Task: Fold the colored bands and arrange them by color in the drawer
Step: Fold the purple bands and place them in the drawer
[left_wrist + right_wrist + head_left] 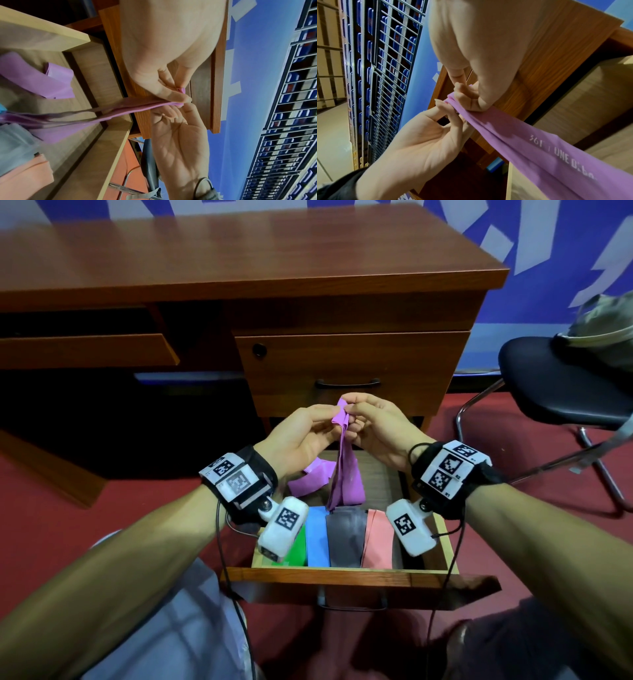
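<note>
Above the open drawer [342,575], my left hand [308,429] and right hand [370,422] together pinch the bunched top end of a purple band [346,474]. It hangs down with its lower end resting in the drawer. The left wrist view shows my left hand [178,94] pinching the purple band [133,108], with the right hand [181,121] beside it. In the right wrist view the band [530,146] carries white lettering. A second purple band [308,477] lies loose at the drawer's back. Folded green [296,549], blue [318,539], grey [346,535] and pink [378,539] bands lie side by side at the front.
The drawer sticks out from a brown wooden desk [239,251]. A closed drawer with a dark handle [347,384] sits right behind my hands. A black chair [561,385] stands at the right on the red floor. My knees are below the drawer front.
</note>
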A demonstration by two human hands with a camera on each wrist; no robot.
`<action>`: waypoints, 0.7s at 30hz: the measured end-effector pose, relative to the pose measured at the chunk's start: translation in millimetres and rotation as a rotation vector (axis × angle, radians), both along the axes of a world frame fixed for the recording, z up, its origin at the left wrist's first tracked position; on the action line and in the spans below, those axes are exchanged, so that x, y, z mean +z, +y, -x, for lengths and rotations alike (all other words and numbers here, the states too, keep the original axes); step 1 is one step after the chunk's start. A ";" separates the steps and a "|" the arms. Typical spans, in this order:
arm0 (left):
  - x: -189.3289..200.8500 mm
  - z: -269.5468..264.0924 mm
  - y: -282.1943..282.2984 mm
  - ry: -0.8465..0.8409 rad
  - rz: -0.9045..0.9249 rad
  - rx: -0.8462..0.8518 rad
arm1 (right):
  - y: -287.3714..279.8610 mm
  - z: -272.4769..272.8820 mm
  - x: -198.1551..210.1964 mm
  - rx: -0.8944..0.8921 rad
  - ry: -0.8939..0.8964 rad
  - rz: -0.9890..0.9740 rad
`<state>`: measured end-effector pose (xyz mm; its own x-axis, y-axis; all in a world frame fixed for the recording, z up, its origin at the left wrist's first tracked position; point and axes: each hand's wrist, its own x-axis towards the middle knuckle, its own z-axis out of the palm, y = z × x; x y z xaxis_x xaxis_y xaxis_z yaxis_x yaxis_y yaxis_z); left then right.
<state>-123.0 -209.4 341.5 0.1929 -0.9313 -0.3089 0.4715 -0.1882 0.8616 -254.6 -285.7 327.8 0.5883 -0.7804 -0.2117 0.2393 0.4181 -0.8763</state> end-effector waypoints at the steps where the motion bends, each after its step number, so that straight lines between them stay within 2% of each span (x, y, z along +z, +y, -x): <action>1: 0.9 0.5 0.2 -0.013 -0.003 0.010 | -0.1 -0.4 2.1 -0.024 -0.008 -0.013; 4: 3.3 -0.4 -1.2 -0.103 0.026 0.063 | -3.5 1.6 9.6 -0.078 -0.024 -0.016; 8: 8.5 -1.8 1.5 -0.292 0.054 0.095 | -5.9 6.2 14.6 -0.020 -0.029 0.002; 21: 3.1 2.6 1.2 -0.412 0.111 0.061 | -4.2 7.4 9.7 0.056 0.040 0.093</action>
<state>-125.6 -208.2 344.5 0.3349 -0.9376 -0.0929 0.0911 -0.0659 0.9937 -262.0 -289.9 337.5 0.6240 -0.7641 -0.1637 0.1820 0.3459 -0.9204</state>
